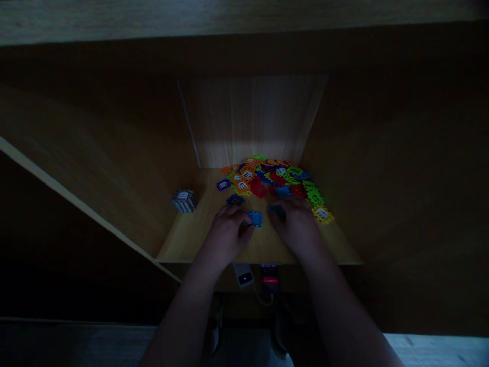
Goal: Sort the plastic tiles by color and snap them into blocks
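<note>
My left hand [232,228] pinches a light blue interlocking plastic tile [255,219] by its left edge, just above the shelf. To its right, my right hand [297,221] is closed on a darker blue tile [276,209], partly hidden by the fingers. Beyond both hands lies a loose pile of notched tiles [260,188] in red, orange, green, blue and yellow, some with white window inserts. A dark blue tile [235,199] rests near my left fingertips. Beside my right wrist is a yellow tile [323,214] with a white window.
A stack of grey notched tiles [184,201] stands at the shelf's left side. Wooden walls enclose the shelf [183,244] left, right and behind. Below its front edge are a white device [243,275] with a cable and a dark device with a red light [270,280].
</note>
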`<state>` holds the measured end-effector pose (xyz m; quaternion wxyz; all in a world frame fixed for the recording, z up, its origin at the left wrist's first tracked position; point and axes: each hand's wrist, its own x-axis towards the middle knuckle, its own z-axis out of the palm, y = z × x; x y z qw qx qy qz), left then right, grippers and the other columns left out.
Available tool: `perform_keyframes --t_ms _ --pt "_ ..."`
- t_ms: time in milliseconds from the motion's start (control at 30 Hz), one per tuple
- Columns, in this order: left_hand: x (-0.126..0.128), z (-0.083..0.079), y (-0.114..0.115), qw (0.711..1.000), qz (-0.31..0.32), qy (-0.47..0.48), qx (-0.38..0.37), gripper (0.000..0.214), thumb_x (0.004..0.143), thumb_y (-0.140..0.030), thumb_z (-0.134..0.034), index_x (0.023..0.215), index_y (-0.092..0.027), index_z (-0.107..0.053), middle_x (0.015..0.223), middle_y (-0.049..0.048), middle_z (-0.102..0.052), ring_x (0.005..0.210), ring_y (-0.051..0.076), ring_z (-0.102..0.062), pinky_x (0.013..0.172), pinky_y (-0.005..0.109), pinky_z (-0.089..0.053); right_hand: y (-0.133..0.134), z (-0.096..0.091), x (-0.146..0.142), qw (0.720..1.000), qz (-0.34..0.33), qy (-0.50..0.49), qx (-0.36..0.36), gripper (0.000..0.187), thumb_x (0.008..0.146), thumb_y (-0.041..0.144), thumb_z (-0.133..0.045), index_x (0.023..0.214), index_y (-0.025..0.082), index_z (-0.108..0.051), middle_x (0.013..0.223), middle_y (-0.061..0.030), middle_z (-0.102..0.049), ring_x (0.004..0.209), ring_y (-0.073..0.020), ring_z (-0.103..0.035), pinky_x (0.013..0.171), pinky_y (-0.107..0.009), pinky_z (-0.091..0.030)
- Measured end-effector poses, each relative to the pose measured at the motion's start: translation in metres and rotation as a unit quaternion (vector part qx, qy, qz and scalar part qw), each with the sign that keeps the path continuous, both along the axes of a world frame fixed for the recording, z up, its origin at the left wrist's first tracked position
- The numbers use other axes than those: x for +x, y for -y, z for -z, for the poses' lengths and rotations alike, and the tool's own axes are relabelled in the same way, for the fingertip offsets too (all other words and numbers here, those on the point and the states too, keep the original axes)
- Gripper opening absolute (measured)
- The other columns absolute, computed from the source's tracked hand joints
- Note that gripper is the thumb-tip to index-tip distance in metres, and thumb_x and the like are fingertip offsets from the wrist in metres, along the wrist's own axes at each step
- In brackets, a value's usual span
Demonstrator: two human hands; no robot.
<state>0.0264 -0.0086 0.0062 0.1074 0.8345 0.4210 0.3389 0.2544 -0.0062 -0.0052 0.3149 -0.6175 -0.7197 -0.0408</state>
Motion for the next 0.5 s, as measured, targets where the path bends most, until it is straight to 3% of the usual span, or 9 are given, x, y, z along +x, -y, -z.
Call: perform_keyframes --t_ms 200,400,500 --pt "0.0 0.001 -0.003 1.0 0.013 0.02 -0.007 0.016 0.09 -0.013 -0.081 0.091 -0.025 -0.071 0.103 0.0034 -0.078 0.108 0.028 -0.072 0.104 0.049 -0.056 0.001 0.008 0.002 1.0 0.026 -0.001 -0.011 0.024 0.1 0.037 -0.065 0.115 0.021 -0.077 0.121 -0.0144 -0.077 0.117 -0.034 -0.067 0.108 -0.051 -0.05" --pt "-0.001 -0.001 0.001 1.0 -0.012 0.016 -0.007 0.018 0.089 -0.014 -0.084 0.099 -0.024 -0.072 0.107 0.0057 -0.079 0.11 0.03 -0.072 0.103 0.05 -0.057 0.003 0.002 0.001 0.999 0.049 -0.006 0.002 0.026 0.1 0.034 -0.068 0.12 0.019 -0.074 0.119 -0.0169 -0.076 0.114 -0.0363 -0.067 0.103 -0.052 -0.052" --pt "-0.007 -0.004 0.003 0.999 -0.026 0.02 -0.016 0.027 0.087 -0.015 -0.087 0.108 -0.024 -0.072 0.113 0.007 -0.08 0.114 0.032 -0.072 0.104 0.051 -0.057 0.006 -0.004 -0.003 0.998 0.001 -0.049 0.036 0.032 0.099 0.038 -0.072 0.125 0.019 -0.071 0.119 -0.0162 -0.076 0.115 -0.0369 -0.067 0.104 -0.052 -0.054"
